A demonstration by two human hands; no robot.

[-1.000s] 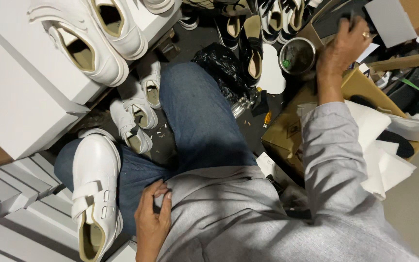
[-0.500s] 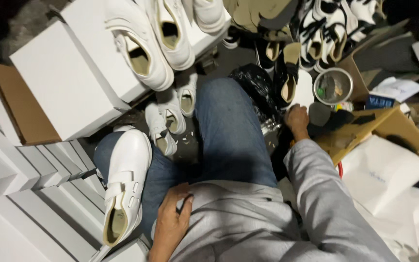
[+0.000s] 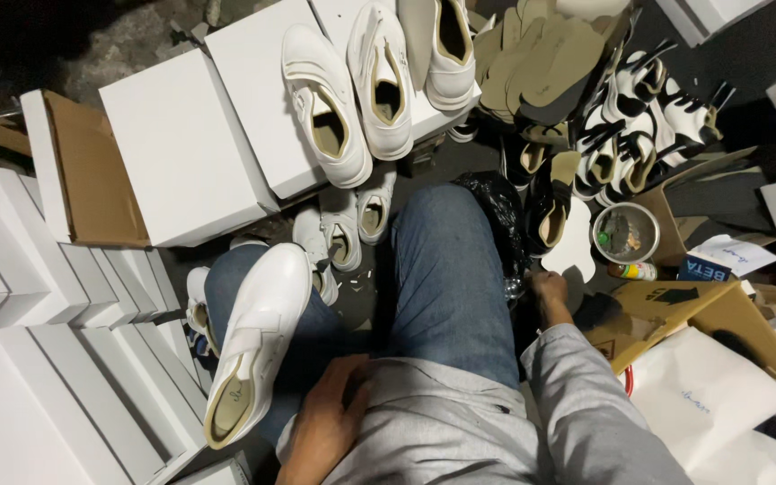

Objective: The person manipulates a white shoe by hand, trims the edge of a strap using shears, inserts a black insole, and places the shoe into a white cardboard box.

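since the earlier frame the right hand [image 3: 548,289] has come down from the cardboard boxes to beside the right knee, and the view has swung left. white shoe [image 3: 258,339] lies sole-down along the left thigh, toe away from the body, opening toward the waist. left hand [image 3: 327,422] rests on the grey sweatshirt hem just beside the shoe's heel, fingers loosely curled, holding nothing. right hand sits low next to a black plastic bag [image 3: 494,208]; cannot tell whether it grips anything. judgement: steady the shoe at the heel with the left hand so it does not slide off the leg. more white shoes [image 3: 379,81] sit on white boxes [image 3: 181,153] ahead; a metal cup [image 3: 625,233] stands right.
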